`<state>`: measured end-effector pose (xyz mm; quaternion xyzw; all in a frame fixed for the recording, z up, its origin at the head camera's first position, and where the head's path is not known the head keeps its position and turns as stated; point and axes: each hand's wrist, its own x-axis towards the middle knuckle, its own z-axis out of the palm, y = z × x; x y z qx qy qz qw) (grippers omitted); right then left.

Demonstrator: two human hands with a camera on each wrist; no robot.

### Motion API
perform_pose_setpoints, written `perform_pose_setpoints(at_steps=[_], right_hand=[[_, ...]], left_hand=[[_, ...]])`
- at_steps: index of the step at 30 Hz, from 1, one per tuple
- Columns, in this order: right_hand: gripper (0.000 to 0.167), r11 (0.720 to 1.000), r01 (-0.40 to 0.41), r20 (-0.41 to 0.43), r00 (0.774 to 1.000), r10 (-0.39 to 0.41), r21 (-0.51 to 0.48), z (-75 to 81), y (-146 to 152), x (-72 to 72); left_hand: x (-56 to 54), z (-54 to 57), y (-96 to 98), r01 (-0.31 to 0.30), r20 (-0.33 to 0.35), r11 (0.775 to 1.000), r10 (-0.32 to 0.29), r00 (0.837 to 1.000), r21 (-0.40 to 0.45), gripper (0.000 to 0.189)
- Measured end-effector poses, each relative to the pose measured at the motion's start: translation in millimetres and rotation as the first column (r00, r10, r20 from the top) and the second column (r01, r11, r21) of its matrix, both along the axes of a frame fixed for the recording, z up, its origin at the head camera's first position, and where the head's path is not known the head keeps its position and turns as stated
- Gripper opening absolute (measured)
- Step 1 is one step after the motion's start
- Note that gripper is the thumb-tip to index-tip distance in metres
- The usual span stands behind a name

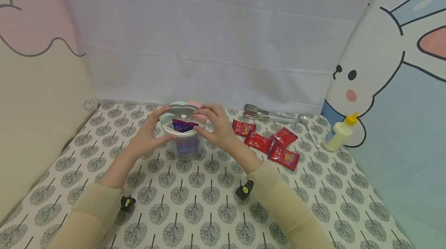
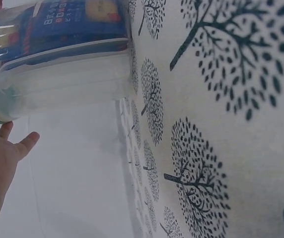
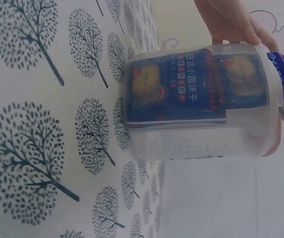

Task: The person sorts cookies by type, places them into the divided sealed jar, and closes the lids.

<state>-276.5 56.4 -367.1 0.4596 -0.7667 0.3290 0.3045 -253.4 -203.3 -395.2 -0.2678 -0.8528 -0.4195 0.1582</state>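
A clear plastic container with a pastel petal-shaped lid stands on the cloth, its grey flap raised. Blue biscuit packets fill part of it, and one more blue packet pokes out of the opening. My left hand holds the container at the left of its rim, fingers and thumb curved about the lid's edge. On the other side my right hand has its thumb touching the end of the protruding packet, with its fingers spread above by the flap. The right fingertips are mostly cut off in the right wrist view.
Several red packets lie to the right of the container. Behind them are metal tongs and a long spoon. A yellow-capped bottle stands at the right edge. Curtains rise behind and beside the tree-patterned tablecloth.
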Motion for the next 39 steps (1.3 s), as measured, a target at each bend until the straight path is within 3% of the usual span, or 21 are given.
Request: perform_pose_setpoints(at_steps=[4, 7, 9, 11, 13, 17, 23, 25, 27, 31, 33, 36, 39], right_hand=[[0.029, 0.987, -0.021, -0.073, 0.997, 0.033, 0.157, 12.0, -5.6, 4.5], [0.021, 0.940, -0.005, -0.042, 0.999, 0.021, 0.341, 19.7, -9.5, 6.5], [0.021, 0.911, 0.001, -0.001, 1.000, -0.001, 0.413, 24.3, -12.1, 6.2], [0.022, 0.906, -0.030, 0.073, 0.997, -0.002, 0.423, 29.9, -14.1, 5.0], [0.023, 0.920, -0.088, 0.169, 0.985, 0.024, 0.381, 36.2, -15.5, 4.4], [0.025, 0.934, -0.182, 0.336, 0.939, 0.072, 0.307, 45.6, -17.5, 3.9], [0.026, 0.884, -0.188, 0.412, 0.911, -0.006, 0.429, 47.0, -21.3, 2.0], [0.025, 0.863, -0.177, 0.399, 0.916, -0.031, 0.474, 47.2, -23.2, 3.0], [0.025, 0.825, -0.136, 0.328, 0.942, -0.063, 0.548, 47.1, -26.4, 5.0], [0.033, 0.712, -0.024, 0.160, 0.979, -0.124, 0.701, 45.2, -36.1, 13.4], [0.042, 0.665, 0.016, 0.116, 0.981, -0.154, 0.747, 42.6, -40.8, 17.6], [0.048, 0.654, 0.031, 0.130, 0.972, -0.196, 0.756, 38.2, -45.0, 22.2], [0.048, 0.697, 0.011, 0.183, 0.962, -0.203, 0.717, 34.5, -44.1, 23.3]], left_hand=[[0.8, 3.0, -1.0, 0.000, 0.040, 1.000, 0.000, 0.999, 0.007, 0.092], [0.0, 3.9, -1.4, 0.014, 0.043, 1.000, -0.015, 0.999, 0.009, 0.092], [0.1, 4.2, -1.6, 0.010, 0.042, 1.000, -0.010, 0.999, 0.003, 0.092], [-0.4, 4.0, -1.3, 0.004, 0.040, 1.000, -0.004, 0.999, -0.001, 0.092], [-0.8, 3.5, -1.3, 0.001, 0.037, 1.000, -0.001, 0.999, 0.001, 0.092], [-1.3, 2.4, -2.0, -0.002, 0.036, 1.000, 0.002, 0.999, 0.007, 0.092], [-1.6, 1.2, -1.9, 0.004, 0.052, 1.000, -0.005, 0.999, 0.021, 0.091], [-1.9, 0.7, -1.4, 0.004, 0.059, 1.000, -0.005, 0.998, 0.023, 0.091], [-1.5, 1.0, -0.8, 0.004, 0.064, 1.000, -0.005, 0.998, 0.024, 0.091], [6.4, 10.5, 3.3, 0.012, 0.051, 1.000, -0.013, 0.999, 0.024, 0.088], [12.4, 18.2, 6.0, 0.021, 0.039, 0.999, -0.022, 0.999, 0.025, 0.086], [20.6, 28.9, 9.6, 0.033, 0.023, 0.999, -0.034, 0.999, 0.020, 0.083], [14.5, 21.3, 6.6, 0.031, 0.027, 0.999, -0.032, 0.999, 0.020, 0.084]])
